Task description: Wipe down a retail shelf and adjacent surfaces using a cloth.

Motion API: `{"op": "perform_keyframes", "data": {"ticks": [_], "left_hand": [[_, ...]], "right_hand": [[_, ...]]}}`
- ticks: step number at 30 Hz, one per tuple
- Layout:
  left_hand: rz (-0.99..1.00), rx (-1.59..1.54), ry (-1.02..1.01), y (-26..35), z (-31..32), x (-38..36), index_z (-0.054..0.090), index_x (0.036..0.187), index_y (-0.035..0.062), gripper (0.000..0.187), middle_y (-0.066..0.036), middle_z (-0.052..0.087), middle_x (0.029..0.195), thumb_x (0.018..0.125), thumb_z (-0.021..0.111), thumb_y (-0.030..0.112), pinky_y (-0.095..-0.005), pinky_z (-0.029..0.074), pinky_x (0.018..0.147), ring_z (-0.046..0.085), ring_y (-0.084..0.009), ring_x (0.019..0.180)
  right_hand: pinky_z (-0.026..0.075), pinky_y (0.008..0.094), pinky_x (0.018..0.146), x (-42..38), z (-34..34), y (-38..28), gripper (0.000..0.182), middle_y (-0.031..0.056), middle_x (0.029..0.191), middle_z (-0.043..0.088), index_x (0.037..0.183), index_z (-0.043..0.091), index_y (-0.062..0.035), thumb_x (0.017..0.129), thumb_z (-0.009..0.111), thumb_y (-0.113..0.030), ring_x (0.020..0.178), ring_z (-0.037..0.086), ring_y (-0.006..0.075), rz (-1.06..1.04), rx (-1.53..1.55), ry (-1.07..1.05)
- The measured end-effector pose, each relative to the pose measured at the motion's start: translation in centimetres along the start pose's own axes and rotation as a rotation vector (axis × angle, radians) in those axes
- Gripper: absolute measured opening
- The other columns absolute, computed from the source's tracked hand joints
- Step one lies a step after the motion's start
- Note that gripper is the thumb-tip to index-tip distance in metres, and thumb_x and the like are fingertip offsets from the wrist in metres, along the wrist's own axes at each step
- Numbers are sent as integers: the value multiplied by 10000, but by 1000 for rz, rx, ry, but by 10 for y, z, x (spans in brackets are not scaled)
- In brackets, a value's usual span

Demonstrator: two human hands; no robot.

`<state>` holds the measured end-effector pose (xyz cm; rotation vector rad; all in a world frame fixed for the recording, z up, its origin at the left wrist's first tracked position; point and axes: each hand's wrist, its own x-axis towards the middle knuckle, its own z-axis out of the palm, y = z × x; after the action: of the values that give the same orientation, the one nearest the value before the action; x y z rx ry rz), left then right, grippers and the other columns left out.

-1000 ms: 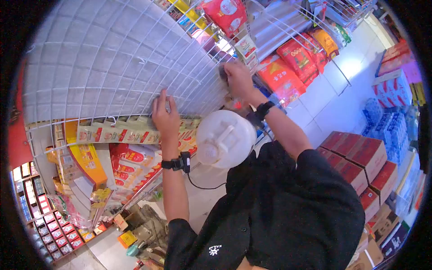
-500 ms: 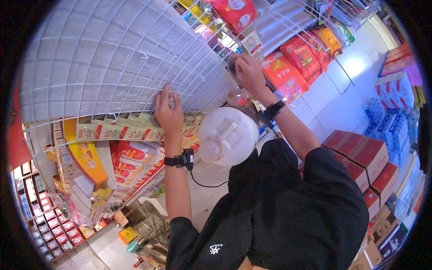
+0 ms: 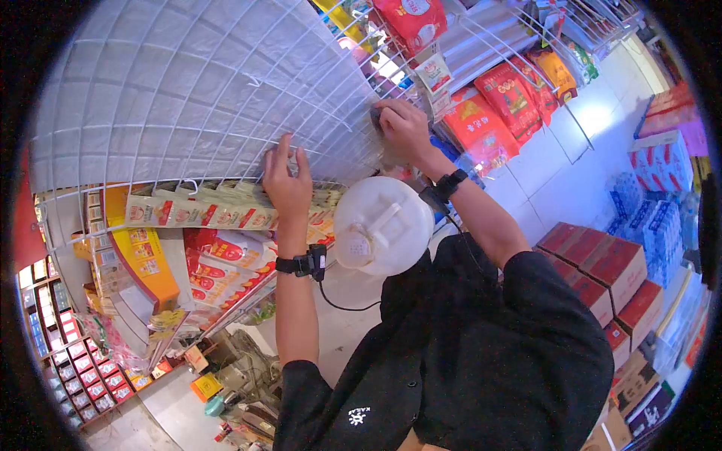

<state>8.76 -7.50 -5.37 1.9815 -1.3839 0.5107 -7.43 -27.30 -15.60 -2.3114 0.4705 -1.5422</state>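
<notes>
My left hand (image 3: 289,180) is raised against the white wire grid (image 3: 188,113), its fingers apart and their tips at the wires. Further right, my right hand (image 3: 404,129) is closed at the grid's edge, with something small and dark at its fingertips that I cannot make out. Grey-white sheeting (image 3: 150,143) lies behind the wires. Between my forearms stands a white plastic jug (image 3: 402,240) with a handle and a cap. A row of small white and red packets (image 3: 203,214) hangs from hooks under the grid, to the left of my left hand.
Red bags (image 3: 511,98) lie on a rack at the upper right. Stacked red-topped cartons (image 3: 613,263) and wrapped bottles (image 3: 658,233) stand on the right. Small boxes (image 3: 90,376) fill a shelf at the lower left. A black cable hangs from my left wrist strap.
My right hand has shifted slightly left and down along the grid's edge. My left hand is nearly where it was, its fingers still apart. The view has moved slightly.
</notes>
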Motion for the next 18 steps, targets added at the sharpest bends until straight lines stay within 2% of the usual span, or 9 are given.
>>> {"op": "perform_keyframes", "data": {"ticks": [1,3,6,8,11,12,13,16,18], "left_hand": [[-21,-22,-16,-1,0,0,671,1244,48,349,-147,626,877,902,701,114,-429,480,642,613,-320,747],[-2,-19,14,-2,3,1,673,1239,48,348,-139,625,863,899,703,114,-423,477,635,609,-308,741],[-11,-24,11,-3,5,-2,676,1234,47,348,-131,627,851,895,707,115,-420,475,629,606,-293,736],[-32,-30,-12,-4,5,-1,677,1234,46,350,-129,629,853,893,708,117,-422,476,630,606,-291,738],[82,-10,31,-5,5,3,672,1242,37,362,-132,634,866,891,705,119,-428,483,642,617,-293,757],[16,-26,-4,-1,1,2,671,1243,32,366,-136,635,869,888,705,118,-430,487,647,624,-300,770],[-55,-43,-41,3,-1,1,670,1243,28,370,-139,636,871,886,704,116,-433,491,652,631,-307,782],[-11,-38,-13,2,1,1,671,1241,26,371,-143,635,869,881,702,112,-419,493,649,629,-303,783],[-55,-36,-45,4,-2,-1,670,1240,23,373,-144,635,868,880,702,111,-413,492,641,624,-299,771]], "right_hand": [[558,410,641,-3,0,0,104,117,906,688,894,631,-69,795,658,-88,775,674,325,0,1,1],[578,368,690,-12,1,1,132,68,995,735,735,556,-50,727,665,23,844,704,262,-5,-21,-23],[573,381,699,-20,9,9,135,73,971,738,732,561,-42,714,663,46,835,701,276,147,-47,55],[569,386,706,-24,14,10,126,79,964,741,742,572,-37,714,662,47,831,698,283,169,-40,83],[562,392,718,-15,14,0,113,90,948,742,761,591,-31,715,659,48,831,692,296,232,-50,100],[558,393,724,-15,15,-2,110,95,939,740,769,600,-28,715,656,49,835,690,300,283,-69,78],[558,393,724,-14,16,-4,110,95,939,740,769,600,-28,715,656,49,835,690,300,284,-67,77],[552,387,718,-12,18,-3,128,96,900,722,795,615,-37,711,650,53,839,680,294,238,-67,111],[547,389,718,-13,21,-1,128,90,861,704,822,624,-55,721,655,19,842,669,285,204,-95,-3]]}}
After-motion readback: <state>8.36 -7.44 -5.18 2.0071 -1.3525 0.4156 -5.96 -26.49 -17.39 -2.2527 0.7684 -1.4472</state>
